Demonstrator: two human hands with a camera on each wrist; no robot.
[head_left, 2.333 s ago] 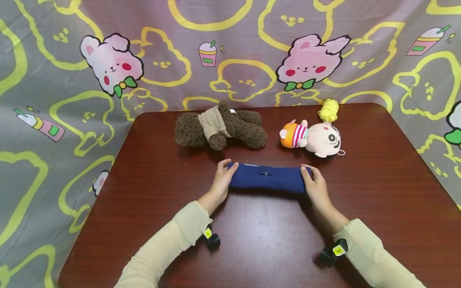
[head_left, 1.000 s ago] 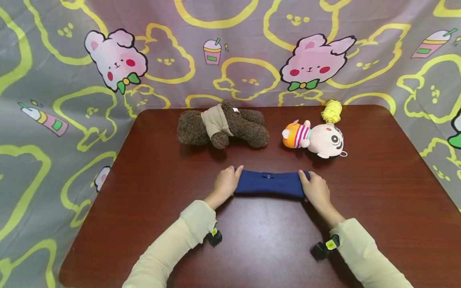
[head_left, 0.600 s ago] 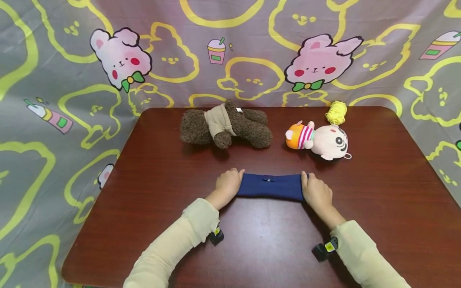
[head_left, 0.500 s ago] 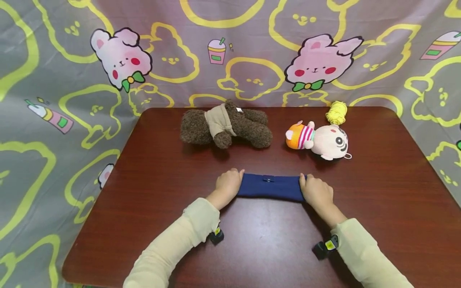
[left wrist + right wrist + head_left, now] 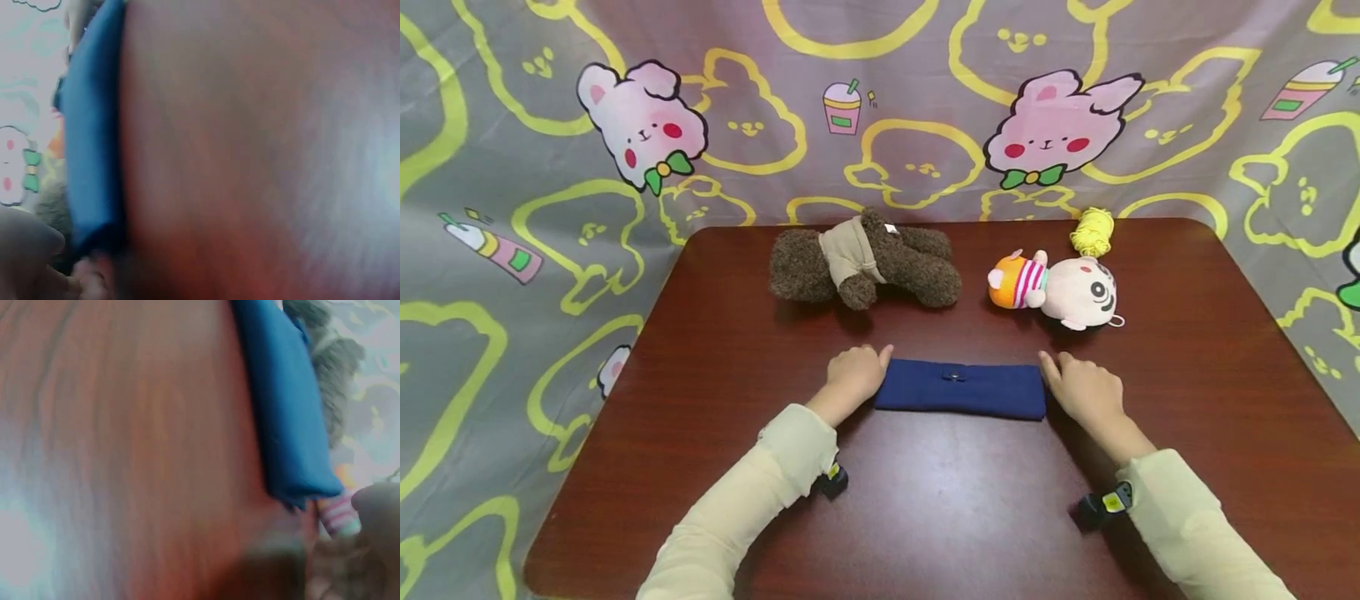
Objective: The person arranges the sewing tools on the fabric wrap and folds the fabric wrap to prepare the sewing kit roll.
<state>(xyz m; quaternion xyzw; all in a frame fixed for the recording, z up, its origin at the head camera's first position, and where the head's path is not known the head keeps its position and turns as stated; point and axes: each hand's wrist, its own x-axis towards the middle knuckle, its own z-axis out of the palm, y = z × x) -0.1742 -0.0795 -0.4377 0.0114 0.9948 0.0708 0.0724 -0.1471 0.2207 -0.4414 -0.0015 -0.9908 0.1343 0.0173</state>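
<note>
A flat, long navy-blue cloth bundle (image 5: 961, 388) lies on the table, with a small tab and a metal fastener (image 5: 954, 376) near the middle of its far edge. At its left end is my left hand (image 5: 856, 375), thumb raised by the corner and fingers loosely bent; the left wrist view shows the fingertips (image 5: 92, 278) close against the cloth, contact unclear. My right hand (image 5: 1086, 392) is just off the right end, thumb pointing at it. In the right wrist view a gap separates that hand from the cloth (image 5: 290, 419). The undersides of both hands are hidden.
Behind the bundle lies a brown plush bear (image 5: 898, 265) in a beige top. To its right are a plush doll (image 5: 1078, 292) with striped clothes and a yellow yarn skein (image 5: 1092, 233). The brown table (image 5: 715, 350) meets a patterned cloth backdrop (image 5: 917, 75).
Both hands gripped the bundle's ends and brought it slightly nearer, down onto the table. Now they have let go and moved apart outward, and the bundle lies flatter.
</note>
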